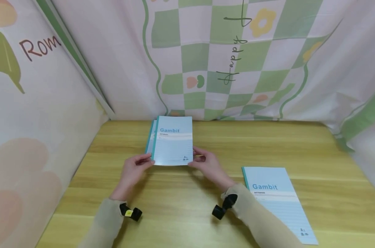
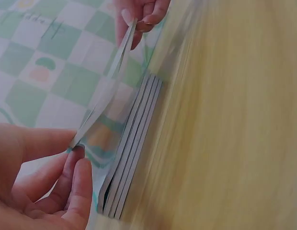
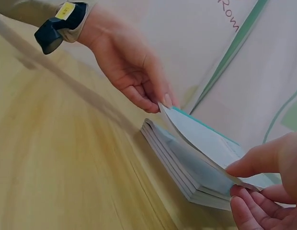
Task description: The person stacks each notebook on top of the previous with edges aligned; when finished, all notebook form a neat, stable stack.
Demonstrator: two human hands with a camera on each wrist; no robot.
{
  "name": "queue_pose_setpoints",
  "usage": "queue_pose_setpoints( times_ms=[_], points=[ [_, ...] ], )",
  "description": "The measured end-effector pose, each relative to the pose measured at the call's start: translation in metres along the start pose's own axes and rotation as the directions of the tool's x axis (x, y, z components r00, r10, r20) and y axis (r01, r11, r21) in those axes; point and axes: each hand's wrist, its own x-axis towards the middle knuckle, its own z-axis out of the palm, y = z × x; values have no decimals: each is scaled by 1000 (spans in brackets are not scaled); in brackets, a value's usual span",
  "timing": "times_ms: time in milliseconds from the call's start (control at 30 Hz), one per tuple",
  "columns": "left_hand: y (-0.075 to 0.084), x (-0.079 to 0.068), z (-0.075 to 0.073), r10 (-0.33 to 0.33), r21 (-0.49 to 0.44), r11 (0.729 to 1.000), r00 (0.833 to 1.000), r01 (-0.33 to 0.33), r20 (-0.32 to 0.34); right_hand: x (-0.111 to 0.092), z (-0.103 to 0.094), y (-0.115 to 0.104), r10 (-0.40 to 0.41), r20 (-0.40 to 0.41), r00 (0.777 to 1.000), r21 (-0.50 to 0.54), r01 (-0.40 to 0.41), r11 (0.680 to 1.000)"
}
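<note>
Both left hand (image 1: 136, 170) and right hand (image 1: 208, 167) pinch, thumbs against fingers, the near corners of a pale-blue Gambit notebook (image 1: 174, 146), just above a notebook stack (image 3: 172, 163) on the table's (image 1: 175, 206) far side. Another notebook (image 1: 286, 196) lies near right.

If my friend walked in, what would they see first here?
Probably the pale blue Gambit notebook, pinched at its near corners by the left grip and right grip above a stack of notebooks. Another notebook lies alone on the wooden table, to the right. Behind hangs a green-and-white checked cloth saying "Happy".
</note>
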Motion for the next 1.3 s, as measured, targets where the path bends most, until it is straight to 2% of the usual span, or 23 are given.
queue_pose_setpoints(
  times_ms=[267,567,967,1300],
  points=[
    [-5,12,-14,4,78,997,1000,-3,-13,21,17,-1,-55,9,998,4,55,998],
    [-8,27,-22,3,155,988,1000,-1,-14,33,28,1,-47,19,999,37,46,998],
    [-11,29,-24,15,201,979,1000,-15,0,38,31,9,-44,28,999,29,44,999],
    [-12,29,-24,-18,161,987,1000,20,-15,39,32,12,-26,48,998,-7,26,1000]
  ],
)
